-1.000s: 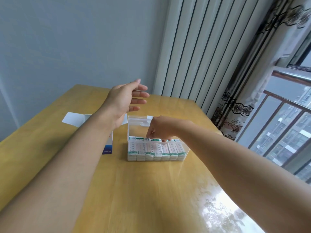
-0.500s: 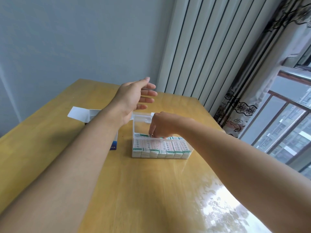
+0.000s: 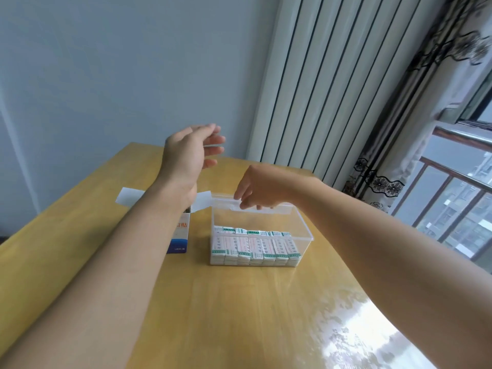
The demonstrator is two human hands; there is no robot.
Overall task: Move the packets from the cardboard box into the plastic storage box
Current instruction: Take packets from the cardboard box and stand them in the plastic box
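White, green-edged packets (image 3: pixel 255 246) are being held in a tight upright row along the near wall of the clear plastic storage box (image 3: pixel 303 230), beside which the open-flapped cardboard box (image 3: pixel 179 238) is standing.

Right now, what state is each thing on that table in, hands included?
Cardboard box: upright, top flaps open.
Plastic storage box: open-topped, on the table.
Packets: packed in a row along its near wall.
Left hand: raised above the cardboard box, fingers relaxed, holding nothing.
Right hand: over the storage box's far rim, fingers pointing down, apparently empty.
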